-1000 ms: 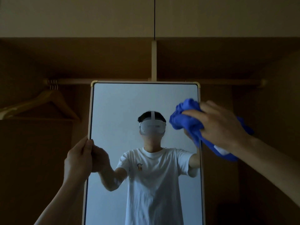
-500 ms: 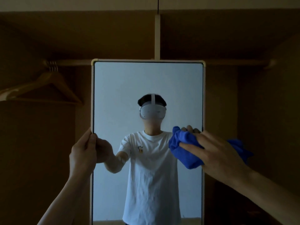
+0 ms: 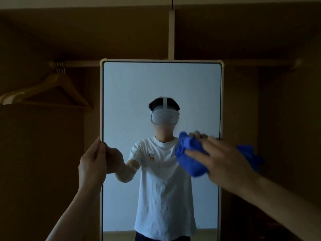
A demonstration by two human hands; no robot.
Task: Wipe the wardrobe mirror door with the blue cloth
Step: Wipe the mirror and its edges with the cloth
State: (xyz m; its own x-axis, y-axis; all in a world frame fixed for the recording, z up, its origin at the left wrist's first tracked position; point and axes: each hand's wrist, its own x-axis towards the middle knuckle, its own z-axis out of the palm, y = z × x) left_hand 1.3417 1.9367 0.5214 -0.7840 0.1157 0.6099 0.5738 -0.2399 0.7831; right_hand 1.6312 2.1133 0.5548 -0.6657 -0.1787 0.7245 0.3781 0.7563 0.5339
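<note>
Item: blue cloth (image 3: 189,159), soft fabric, bunched into a wad. Middle part hidden under the right hand (image 3: 224,162). One lump shows left of the fingers; a loose tail sticks out right of the hand, past the mirror's right edge. Smeared by motion, folds hard to make out. Pressed to the glass of the tall wardrobe mirror door (image 3: 161,84), pale-framed with rounded brass-coloured corners; sits at the pane's right side, level with the reflected shoulder.

Right hand: fingers laid over the wad and bent round it, gripping. Thumb hidden behind the cloth; outline blurred.

Left hand (image 3: 93,164): pinches the door's left frame edge, thumb on the front, fingers gone behind the edge. Well apart from the cloth, roughly level with it, most of the pane between.

Both forearms cut off by the lower border; mirror's bottom likewise.

In the glass: reflected person in white T-shirt and white headset, before a pale wall; reflected fingertips peep above the cloth.

Behind the door: dark brown wardrobe interior, detail lost in shadow. Upper left: wooden coat hangers (image 3: 52,87) on a wooden rail (image 3: 78,63). Above the mirror: pale vertical divider post (image 3: 171,35).
</note>
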